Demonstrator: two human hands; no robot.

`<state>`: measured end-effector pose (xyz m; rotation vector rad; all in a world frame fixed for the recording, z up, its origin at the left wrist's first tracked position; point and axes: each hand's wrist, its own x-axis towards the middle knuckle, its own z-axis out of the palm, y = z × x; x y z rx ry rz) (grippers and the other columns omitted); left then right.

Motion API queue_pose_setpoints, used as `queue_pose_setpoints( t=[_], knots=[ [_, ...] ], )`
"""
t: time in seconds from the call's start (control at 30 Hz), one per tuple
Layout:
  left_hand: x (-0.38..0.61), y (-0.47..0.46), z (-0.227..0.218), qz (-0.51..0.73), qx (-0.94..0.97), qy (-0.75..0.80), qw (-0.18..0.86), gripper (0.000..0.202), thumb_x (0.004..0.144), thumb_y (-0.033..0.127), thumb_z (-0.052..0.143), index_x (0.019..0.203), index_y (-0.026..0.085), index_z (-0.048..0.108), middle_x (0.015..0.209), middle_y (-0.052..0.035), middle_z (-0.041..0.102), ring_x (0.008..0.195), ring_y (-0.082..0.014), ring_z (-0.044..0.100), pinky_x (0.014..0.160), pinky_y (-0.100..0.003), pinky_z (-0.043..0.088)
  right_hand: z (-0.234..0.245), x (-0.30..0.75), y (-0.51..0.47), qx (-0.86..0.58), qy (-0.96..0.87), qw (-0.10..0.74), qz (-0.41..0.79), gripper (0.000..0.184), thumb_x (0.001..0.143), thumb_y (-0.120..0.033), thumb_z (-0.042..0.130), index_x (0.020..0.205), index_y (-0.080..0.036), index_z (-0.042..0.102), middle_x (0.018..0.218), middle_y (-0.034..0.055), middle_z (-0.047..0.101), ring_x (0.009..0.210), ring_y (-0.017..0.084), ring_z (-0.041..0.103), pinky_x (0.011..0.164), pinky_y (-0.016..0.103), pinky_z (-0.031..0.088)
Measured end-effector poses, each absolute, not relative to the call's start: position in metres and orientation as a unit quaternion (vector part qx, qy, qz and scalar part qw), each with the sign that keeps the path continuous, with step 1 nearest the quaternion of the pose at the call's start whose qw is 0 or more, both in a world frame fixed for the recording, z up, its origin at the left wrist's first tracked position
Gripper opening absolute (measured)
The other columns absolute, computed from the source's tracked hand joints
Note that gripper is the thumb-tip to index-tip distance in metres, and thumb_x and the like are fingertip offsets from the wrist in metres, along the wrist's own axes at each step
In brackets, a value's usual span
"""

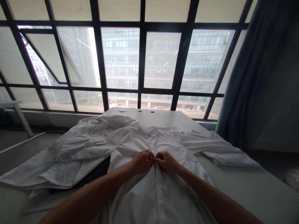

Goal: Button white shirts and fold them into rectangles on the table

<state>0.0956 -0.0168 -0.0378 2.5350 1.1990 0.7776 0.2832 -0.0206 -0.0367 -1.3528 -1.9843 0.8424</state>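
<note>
On my feed, going from the left: way out left of the left hand there's the corner of a white slanted-leg side table [14,107] by the wall. Closer in, just left of that hand, sits a rumpled heap of white cotton shirts [77,146], with sleeves flopping toward the edge of the big pale white worktable [247,189]. A dark patch [99,171] peeks out between the heap and the wrist, and I can't tell what it is.

The left hand [141,161] is knuckles up with the fingers curled in tight, fingertips pinching the front button strip of the white long-sleeved button-front shirt [158,193]. That shirt lies flat and face up right under both hands, with its collar [149,130] pointing away from them and the lower part running back toward me between the forearms.

The right hand [167,161] is just beside the left, fingertips nearly touching it, with the same narrow pinch on the other edge of the button strip. I can't make out a button there because the fingers cover that spot.

Right of the right hand, the shirt's sleeve [224,152] stretches out flat across the worktable, its cuff end well apart from the hand. Beyond both hands is a black-framed grid window [142,62], and off to the far right hangs a long blue-grey curtain [247,81].
</note>
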Motion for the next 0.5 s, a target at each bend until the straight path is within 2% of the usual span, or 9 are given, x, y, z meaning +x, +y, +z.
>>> queue_pose_setpoints(
  t=[0.13,0.27,0.4,0.5],
  knots=[
    [0.0933,-0.0154,-0.039,0.276,0.868,0.392,0.13,0.023,0.09,0.027,0.054,0.105,0.024,0.071,0.096,-0.0038,0.069,0.08,-0.0162,0.064,0.073,-0.025,0.047,-0.0401,0.2861,-0.0202,-0.497,-0.721,0.298,0.379,0.021,0.08,-0.036,0.052,0.073,-0.017,0.058,0.051,-0.0043,0.054,0.043,0.011,0.052,0.043,0.02,0.037],
    [0.094,-0.0129,-0.0415,0.278,0.87,0.384,0.134,0.021,0.09,0.027,0.057,0.103,0.025,0.073,0.094,-0.0039,0.068,0.079,-0.0163,0.064,0.074,-0.025,0.047,-0.044,0.2868,-0.0202,-0.511,-0.708,0.308,0.378,0.028,0.081,-0.043,0.053,0.071,-0.017,0.057,0.05,-0.0046,0.053,0.04,0.01,0.051,0.039,0.019,0.035],
    [0.0943,-0.0114,-0.0438,0.279,0.874,0.377,0.129,0.021,0.09,0.028,0.057,0.104,0.024,0.073,0.095,-0.0036,0.068,0.08,-0.0161,0.065,0.074,-0.025,0.048,-0.0431,0.2864,-0.0185,-0.531,-0.708,0.293,0.361,0.029,0.08,-0.044,0.056,0.072,-0.016,0.059,0.051,-0.0035,0.057,0.039,0.01,0.053,0.039,0.019,0.035],
    [0.0945,-0.0117,-0.0442,0.271,0.877,0.377,0.122,0.021,0.091,0.03,0.057,0.103,0.025,0.073,0.096,-0.0031,0.069,0.08,-0.0161,0.066,0.074,-0.024,0.048,-0.0415,0.2864,-0.0174,-0.539,-0.695,0.286,0.382,0.022,0.079,-0.038,0.057,0.074,-0.016,0.059,0.053,-0.0028,0.06,0.04,0.01,0.055,0.039,0.019,0.036]
  ],
)
